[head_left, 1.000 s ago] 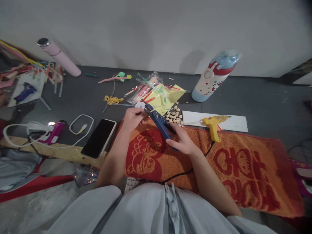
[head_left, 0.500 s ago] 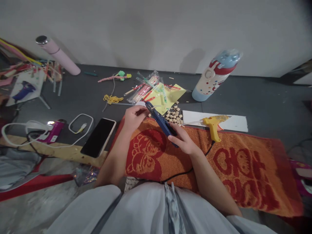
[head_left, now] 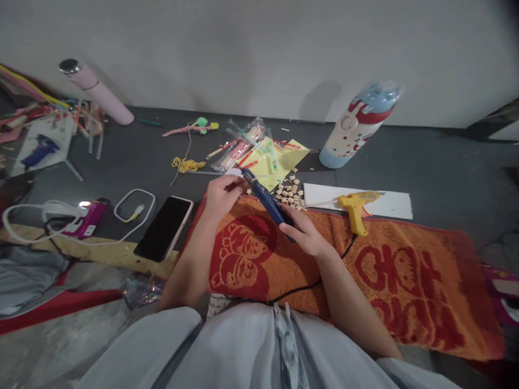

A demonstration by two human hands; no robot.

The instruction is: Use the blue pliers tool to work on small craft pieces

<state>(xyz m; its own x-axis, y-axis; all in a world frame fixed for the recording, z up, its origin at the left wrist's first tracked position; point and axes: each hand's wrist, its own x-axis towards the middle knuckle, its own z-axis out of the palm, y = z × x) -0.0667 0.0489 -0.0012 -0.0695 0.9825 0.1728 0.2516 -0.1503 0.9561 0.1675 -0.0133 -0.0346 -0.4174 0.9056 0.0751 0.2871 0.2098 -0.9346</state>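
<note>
The right hand [head_left: 305,232] has its fingers clamped on the handles of one pair of blue pliers [head_left: 267,202], which slants away so that its head comes just beside the left hand [head_left: 222,195]; the left thumb and forefinger bend close to that head, but whether they pinch anything I cannot tell. One white disc [head_left: 234,172] lies just beyond the left fingertips. Beyond the right fingers is one heap of short cut wooden pieces [head_left: 288,192], too crowded to count, and past it one sheet of yellow paper [head_left: 292,159]. To the right of the right fingers, one yellow glue gun [head_left: 353,208] rests on one white board [head_left: 393,204]. Farther off on that side stands one bottle [head_left: 357,129] with a cartoon print, its lettering too small to read. Under the hands spreads one orange towel [head_left: 308,259] bearing large red characters, not surely legible. Left of the left fingers lie one dark-screened phone [head_left: 164,229] and, well apart, one magenta power strip [head_left: 91,219] with no readable label.
</note>
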